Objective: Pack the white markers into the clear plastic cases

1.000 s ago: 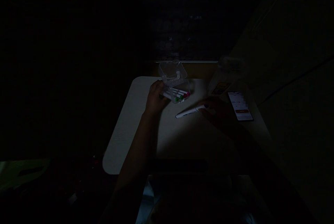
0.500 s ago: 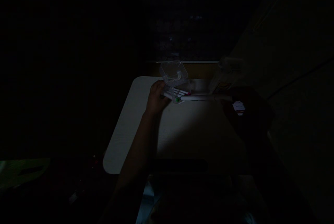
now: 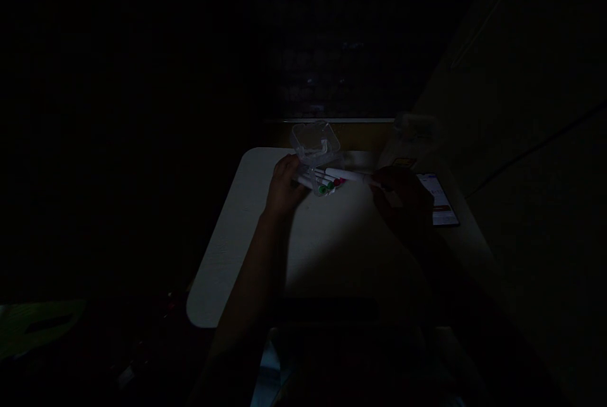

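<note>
The scene is very dark. My left hand (image 3: 283,186) grips a clear plastic marker case (image 3: 317,153) with its lid raised, at the far side of a small white table (image 3: 246,249). Several white markers (image 3: 328,184) with green and red caps lie in the case. My right hand (image 3: 398,195) pinches one white marker (image 3: 351,176) by its right end, and the marker's left end reaches into the case opening, above the others.
A lit phone (image 3: 439,198) lies on the table's right side, partly behind my right hand. A clear bag or packet (image 3: 408,141) stands at the back right. The table's near left corner is rounded, with dark floor beyond it.
My right hand picked the loose marker up off the table, swung it level and moved it left into the case. My left hand stayed on the case. The view shifted slightly down.
</note>
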A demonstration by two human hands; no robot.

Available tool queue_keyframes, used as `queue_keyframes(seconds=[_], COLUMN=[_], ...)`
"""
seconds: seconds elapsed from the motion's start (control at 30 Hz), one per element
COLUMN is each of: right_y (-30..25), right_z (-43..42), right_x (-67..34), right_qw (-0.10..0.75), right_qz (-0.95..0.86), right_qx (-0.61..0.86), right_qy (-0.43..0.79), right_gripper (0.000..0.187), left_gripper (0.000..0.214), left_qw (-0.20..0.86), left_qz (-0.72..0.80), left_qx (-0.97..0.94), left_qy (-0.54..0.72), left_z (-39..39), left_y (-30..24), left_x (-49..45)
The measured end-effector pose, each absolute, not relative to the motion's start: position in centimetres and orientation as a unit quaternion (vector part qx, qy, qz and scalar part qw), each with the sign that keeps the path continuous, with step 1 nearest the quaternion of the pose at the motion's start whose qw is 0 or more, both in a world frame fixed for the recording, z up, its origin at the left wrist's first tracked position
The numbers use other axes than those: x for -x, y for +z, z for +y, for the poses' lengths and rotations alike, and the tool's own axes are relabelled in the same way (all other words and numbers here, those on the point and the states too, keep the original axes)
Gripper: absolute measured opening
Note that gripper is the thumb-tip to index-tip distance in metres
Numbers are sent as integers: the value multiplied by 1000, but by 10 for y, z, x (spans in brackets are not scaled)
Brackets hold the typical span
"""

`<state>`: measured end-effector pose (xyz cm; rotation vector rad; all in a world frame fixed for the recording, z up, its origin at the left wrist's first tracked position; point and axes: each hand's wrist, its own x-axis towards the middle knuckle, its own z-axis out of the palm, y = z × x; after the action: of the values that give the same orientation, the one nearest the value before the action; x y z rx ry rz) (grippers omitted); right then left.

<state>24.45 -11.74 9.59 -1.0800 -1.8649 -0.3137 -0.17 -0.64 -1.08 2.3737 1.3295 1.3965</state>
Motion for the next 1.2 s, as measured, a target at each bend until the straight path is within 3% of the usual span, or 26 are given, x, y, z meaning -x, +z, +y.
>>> queue_keyframes(seconds=[0.47, 1.2], right_y=[64, 62], right_z=[-96, -99], right_x=[-237, -238], right_qw=[465, 427], right_qz=[-762, -766], right_qx=[447, 481], right_qy=[-52, 15], right_gripper=[21, 21], left_gripper=[62, 61], left_qw=[37, 35], left_qz=[431, 429], left_qx=[-781, -776], left_qy=[451, 462], left_z=[-5, -8], left_y=[-12, -11], left_x=[3, 1])
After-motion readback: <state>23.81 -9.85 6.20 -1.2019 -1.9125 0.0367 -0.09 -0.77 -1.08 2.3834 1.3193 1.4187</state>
